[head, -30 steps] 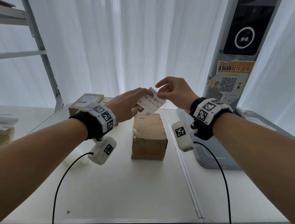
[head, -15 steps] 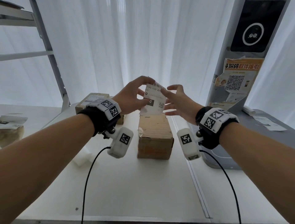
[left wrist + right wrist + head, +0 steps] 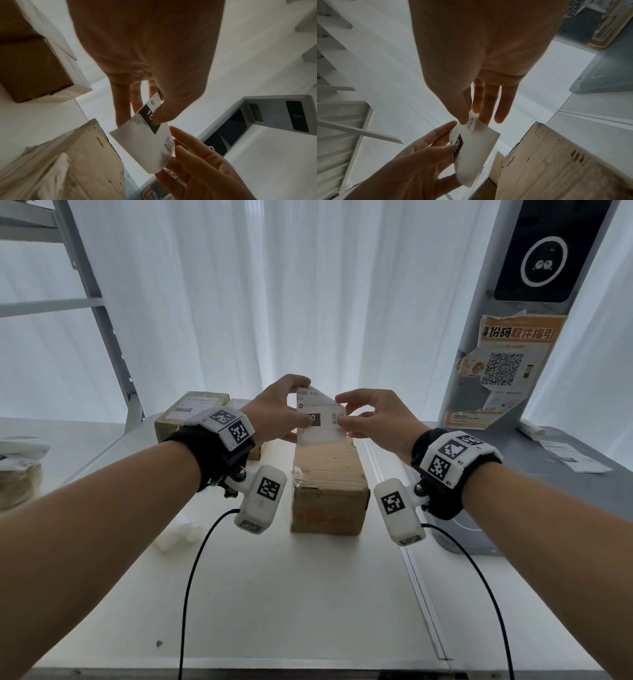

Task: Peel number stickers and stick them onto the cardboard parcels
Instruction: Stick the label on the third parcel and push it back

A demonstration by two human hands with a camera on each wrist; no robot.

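Note:
A white number sticker (image 3: 318,416) printed with "150", a black block and a small QR code hangs upright in the air above the cardboard parcel (image 3: 329,487) on the white table. My left hand (image 3: 277,412) pinches its left edge between thumb and fingers; the left wrist view shows the thumb on the black block of the sticker (image 3: 150,129). My right hand (image 3: 370,416) pinches the right edge near the QR code, as the right wrist view shows on the sticker (image 3: 474,146). The parcel (image 3: 556,162) lies just below both hands.
Two more cardboard parcels (image 3: 191,412) with labels stand at the back left beside a grey metal rack (image 3: 102,313). A grey scanner kiosk (image 3: 513,337) with an orange QR poster rises at the right on a grey base (image 3: 565,453). White foam bits (image 3: 178,535) lie on the table (image 3: 291,594).
The sticker rose and turned upright over the parcel. My right hand went from open beside it to pinching its right edge; my left hand kept its hold.

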